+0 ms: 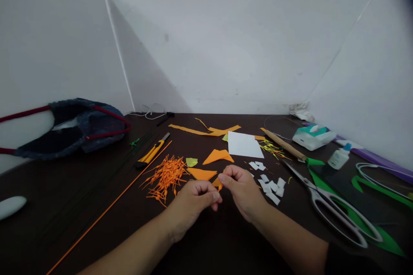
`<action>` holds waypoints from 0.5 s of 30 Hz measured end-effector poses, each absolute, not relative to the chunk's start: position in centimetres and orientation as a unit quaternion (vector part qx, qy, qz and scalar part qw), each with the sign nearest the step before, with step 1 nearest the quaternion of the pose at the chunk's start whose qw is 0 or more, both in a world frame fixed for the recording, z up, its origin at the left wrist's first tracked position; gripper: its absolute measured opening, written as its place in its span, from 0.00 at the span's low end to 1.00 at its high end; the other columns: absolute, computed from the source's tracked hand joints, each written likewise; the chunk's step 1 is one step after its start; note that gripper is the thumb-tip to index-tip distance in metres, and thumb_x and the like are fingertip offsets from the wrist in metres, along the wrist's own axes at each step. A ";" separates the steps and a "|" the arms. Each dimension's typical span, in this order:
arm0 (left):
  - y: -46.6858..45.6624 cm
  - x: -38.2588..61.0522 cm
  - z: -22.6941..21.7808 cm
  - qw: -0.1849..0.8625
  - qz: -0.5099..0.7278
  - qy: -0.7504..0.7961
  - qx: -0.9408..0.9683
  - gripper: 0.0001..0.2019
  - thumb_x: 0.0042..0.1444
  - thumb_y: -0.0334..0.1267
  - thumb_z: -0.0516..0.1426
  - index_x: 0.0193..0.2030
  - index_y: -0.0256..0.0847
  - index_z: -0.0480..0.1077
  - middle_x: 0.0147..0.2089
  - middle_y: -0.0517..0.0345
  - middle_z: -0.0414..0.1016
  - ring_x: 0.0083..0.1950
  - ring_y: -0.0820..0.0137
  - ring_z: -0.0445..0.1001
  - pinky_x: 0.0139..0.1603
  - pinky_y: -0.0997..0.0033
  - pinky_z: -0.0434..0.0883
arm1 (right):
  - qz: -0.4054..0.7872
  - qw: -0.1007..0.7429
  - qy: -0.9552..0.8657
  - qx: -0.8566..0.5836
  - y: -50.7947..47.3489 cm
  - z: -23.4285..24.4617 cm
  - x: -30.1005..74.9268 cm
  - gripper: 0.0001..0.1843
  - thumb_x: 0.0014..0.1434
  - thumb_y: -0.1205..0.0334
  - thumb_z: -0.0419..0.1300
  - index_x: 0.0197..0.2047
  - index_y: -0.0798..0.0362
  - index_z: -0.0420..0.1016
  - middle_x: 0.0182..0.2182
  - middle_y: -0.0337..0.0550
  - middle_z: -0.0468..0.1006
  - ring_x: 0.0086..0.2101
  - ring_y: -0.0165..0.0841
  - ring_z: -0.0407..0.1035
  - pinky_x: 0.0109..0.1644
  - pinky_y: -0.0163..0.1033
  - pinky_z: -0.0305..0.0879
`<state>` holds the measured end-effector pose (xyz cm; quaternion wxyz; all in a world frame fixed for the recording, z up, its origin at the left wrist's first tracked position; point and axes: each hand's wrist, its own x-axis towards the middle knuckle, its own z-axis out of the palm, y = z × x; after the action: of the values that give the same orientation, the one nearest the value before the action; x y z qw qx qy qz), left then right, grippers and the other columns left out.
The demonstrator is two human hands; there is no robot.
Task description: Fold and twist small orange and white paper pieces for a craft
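Observation:
My right hand is closed in a pinch, with a small orange twisted piece showing at its fingertips. Close beside it, my left hand has its thumb pressed against curled fingers; whatever they hold, if anything, is too small to make out. Left of the hands lies a heap of thin orange twisted strips. Just beyond them are folded orange paper pieces and a small yellow-green scrap. Several white paper bits are scattered by my right hand.
Large scissors lie at right on green paper, near a glue bottle and a tissue pack. A white sheet lies at the back. Left are a yellow cutter, a long orange stick and a denim bag.

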<state>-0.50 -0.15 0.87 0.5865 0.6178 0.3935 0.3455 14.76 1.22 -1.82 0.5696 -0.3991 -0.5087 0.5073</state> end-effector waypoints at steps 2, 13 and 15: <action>-0.1 -0.5 0.8 0.590 0.344 0.390 0.617 0.08 0.51 0.34 0.54 0.24 0.37 0.71 0.22 0.61 0.69 0.28 0.72 0.65 0.35 0.71 0.59 | 0.526 0.559 -0.512 -0.385 1.2 -1.6 14.8 0.07 0.49 0.62 0.61 0.23 0.54 0.68 0.20 0.34 0.64 0.23 0.26 0.55 0.29 0.34 0.54; -0.1 -0.5 0.5 0.626 0.356 0.363 0.591 0.07 0.50 0.34 0.55 0.24 0.35 0.72 0.21 0.60 0.69 0.27 0.73 0.65 0.34 0.71 0.59 | 0.571 0.551 -0.492 -0.358 1.7 -1.1 15.7 0.06 0.48 0.60 0.61 0.28 0.54 0.75 0.22 0.37 0.68 0.22 0.26 0.57 0.28 0.34 0.54; -0.1 -0.6 0.5 0.634 0.358 0.358 0.584 0.07 0.50 0.33 0.55 0.24 0.35 0.72 0.21 0.60 0.69 0.27 0.73 0.65 0.34 0.71 0.59 | 0.596 0.535 -0.498 -0.332 1.6 -0.9 15.8 0.08 0.48 0.60 0.62 0.32 0.54 0.76 0.26 0.39 0.71 0.24 0.26 0.59 0.31 0.35 0.56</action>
<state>-0.56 -0.09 0.49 0.6341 0.5844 0.3580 0.3581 15.83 1.61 -0.95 0.5354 -0.3317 -0.4982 0.5960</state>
